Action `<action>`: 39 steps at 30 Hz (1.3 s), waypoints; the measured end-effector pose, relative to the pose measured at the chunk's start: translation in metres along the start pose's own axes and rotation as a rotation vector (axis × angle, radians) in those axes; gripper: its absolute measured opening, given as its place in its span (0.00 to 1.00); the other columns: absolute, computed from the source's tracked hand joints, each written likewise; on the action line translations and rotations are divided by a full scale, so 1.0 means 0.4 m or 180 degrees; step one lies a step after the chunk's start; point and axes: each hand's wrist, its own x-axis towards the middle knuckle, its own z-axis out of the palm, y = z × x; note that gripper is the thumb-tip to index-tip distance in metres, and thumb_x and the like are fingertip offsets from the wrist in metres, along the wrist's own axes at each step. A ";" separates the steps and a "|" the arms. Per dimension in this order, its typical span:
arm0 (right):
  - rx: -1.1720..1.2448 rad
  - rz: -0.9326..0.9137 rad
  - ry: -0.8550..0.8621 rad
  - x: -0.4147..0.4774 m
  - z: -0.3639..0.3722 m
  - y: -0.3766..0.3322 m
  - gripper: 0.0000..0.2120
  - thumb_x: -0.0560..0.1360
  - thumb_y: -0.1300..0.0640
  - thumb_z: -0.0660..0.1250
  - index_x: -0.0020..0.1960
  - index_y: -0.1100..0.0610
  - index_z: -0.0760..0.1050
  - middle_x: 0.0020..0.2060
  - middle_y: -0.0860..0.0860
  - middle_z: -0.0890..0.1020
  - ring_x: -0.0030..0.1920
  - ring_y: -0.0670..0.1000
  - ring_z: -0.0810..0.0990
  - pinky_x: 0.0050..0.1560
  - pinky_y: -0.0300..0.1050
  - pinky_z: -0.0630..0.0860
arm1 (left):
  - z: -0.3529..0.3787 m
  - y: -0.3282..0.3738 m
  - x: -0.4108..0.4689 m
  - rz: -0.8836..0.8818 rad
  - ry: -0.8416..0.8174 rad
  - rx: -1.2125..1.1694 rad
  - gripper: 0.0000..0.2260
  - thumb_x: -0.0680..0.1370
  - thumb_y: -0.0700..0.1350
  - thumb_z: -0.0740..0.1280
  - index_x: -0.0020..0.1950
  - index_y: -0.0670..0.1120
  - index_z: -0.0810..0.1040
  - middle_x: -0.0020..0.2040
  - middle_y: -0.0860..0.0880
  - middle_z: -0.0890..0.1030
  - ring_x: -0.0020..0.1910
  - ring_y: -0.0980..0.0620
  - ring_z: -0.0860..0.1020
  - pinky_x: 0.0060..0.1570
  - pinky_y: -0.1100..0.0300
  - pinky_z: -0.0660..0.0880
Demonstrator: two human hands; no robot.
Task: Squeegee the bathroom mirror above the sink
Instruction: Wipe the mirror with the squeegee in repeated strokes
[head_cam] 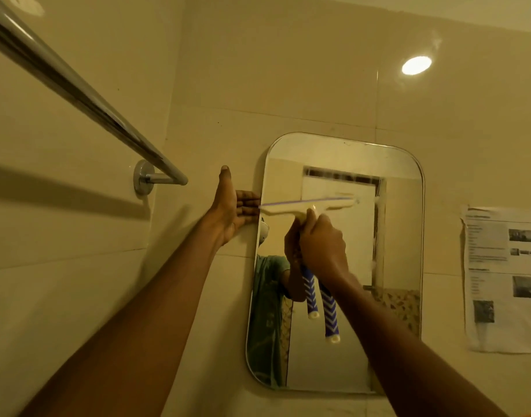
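A rounded rectangular mirror (402, 236) hangs on the tiled wall. My right hand (322, 245) grips the handle of a white squeegee (291, 209) whose blade lies across the mirror's upper half. Its blue-and-white patterned handle end (330, 317) sticks out below my wrist. My left hand (231, 212) rests flat against the wall at the mirror's left edge, fingers straight, thumb up. The mirror reflects the squeegee, my arm and a green garment.
A chrome towel rail (77, 91) juts from the wall at upper left, its bracket (144, 177) close to my left hand. A printed paper sheet (504, 278) is stuck to the wall right of the mirror. A ceiling light's glare (416, 65) shows on the tiles.
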 end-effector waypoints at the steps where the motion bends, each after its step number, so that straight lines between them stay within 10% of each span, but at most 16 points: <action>1: 0.0029 0.0029 -0.0092 -0.041 0.007 0.021 0.18 0.83 0.45 0.49 0.52 0.57 0.70 0.36 0.51 0.78 0.33 0.47 0.77 0.30 0.39 0.72 | 0.002 0.000 0.000 0.0001 0.0022 0.0026 0.39 0.79 0.67 0.43 0.54 0.35 0.78 0.46 0.39 0.81 0.46 0.42 0.80 0.51 0.48 0.77; 11: 0.0118 0.0032 -0.0013 -0.048 -0.006 0.009 0.18 0.84 0.46 0.48 0.46 0.55 0.70 0.34 0.50 0.78 0.32 0.46 0.77 0.29 0.38 0.71 | 0.024 -0.026 -0.017 0.0529 0.0354 0.0651 0.07 0.77 0.37 0.63 0.43 0.41 0.80 0.40 0.44 0.84 0.40 0.47 0.83 0.41 0.56 0.81; 39: 0.0226 0.0583 -0.0329 -0.399 0.170 0.249 0.14 0.82 0.44 0.52 0.51 0.50 0.73 0.37 0.47 0.81 0.36 0.44 0.82 0.37 0.42 0.82 | -0.025 -0.220 -0.088 0.0768 0.0897 0.1593 0.10 0.78 0.47 0.68 0.54 0.43 0.81 0.49 0.44 0.83 0.48 0.48 0.82 0.52 0.51 0.81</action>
